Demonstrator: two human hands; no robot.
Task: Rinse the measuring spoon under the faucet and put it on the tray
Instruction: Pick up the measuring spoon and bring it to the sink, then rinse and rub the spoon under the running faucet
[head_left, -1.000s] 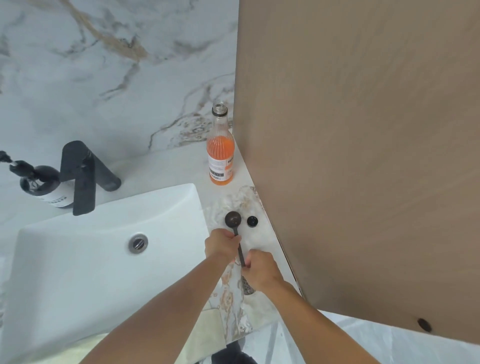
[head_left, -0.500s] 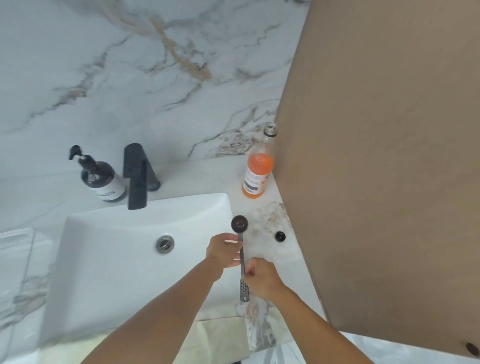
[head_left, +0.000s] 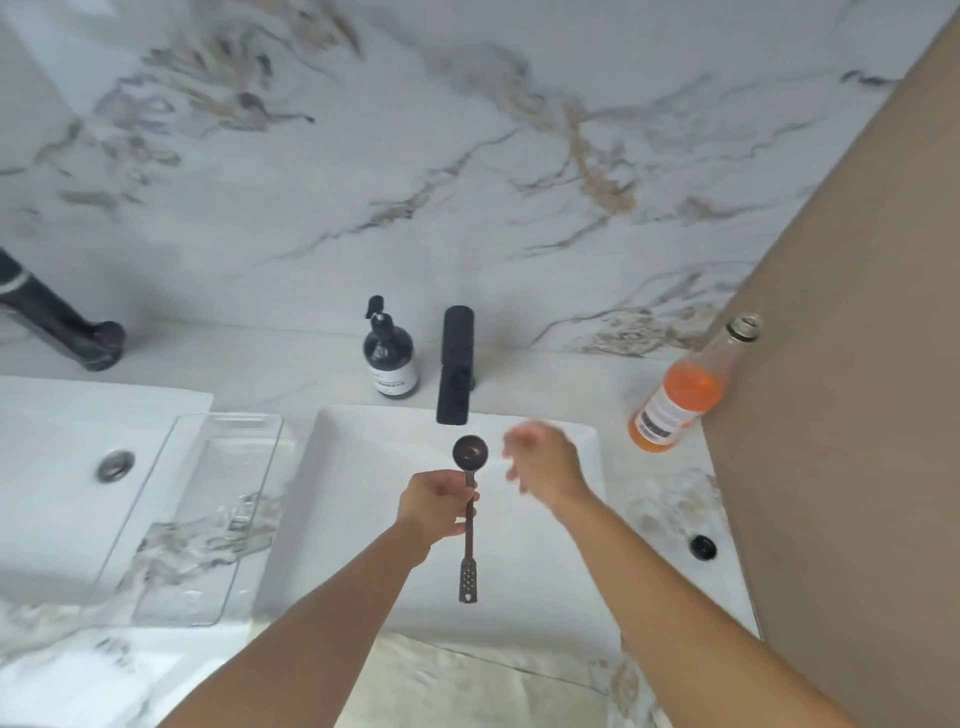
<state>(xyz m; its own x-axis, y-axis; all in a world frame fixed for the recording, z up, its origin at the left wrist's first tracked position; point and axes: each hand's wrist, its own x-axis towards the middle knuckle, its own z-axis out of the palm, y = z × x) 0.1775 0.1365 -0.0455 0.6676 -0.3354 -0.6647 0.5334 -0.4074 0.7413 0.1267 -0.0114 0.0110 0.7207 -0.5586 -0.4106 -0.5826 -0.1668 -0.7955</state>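
My left hand (head_left: 435, 505) grips the dark metal measuring spoon (head_left: 469, 519) by the upper part of its handle. The spoon's round bowl points away from me and sits just in front of the spout of the black faucet (head_left: 456, 365), over the white sink (head_left: 363, 499). No water runs from the faucet. My right hand (head_left: 544, 461) hovers blurred to the right of the spoon's bowl, fingers apart and holding nothing. The clear tray (head_left: 208, 493) lies on the counter left of the sink.
A dark soap dispenser (head_left: 389, 358) stands left of the faucet. An open bottle of orange drink (head_left: 680, 400) stands at the right, with a black cap (head_left: 703, 546) on the counter. A brown panel (head_left: 857, 364) walls the right side. A second sink (head_left: 62, 467) and faucet (head_left: 57, 322) lie left.
My left hand has carried the spoon from the counter at the right to over the sink, under the faucet. My right hand has let go of the handle and risen toward the faucet.
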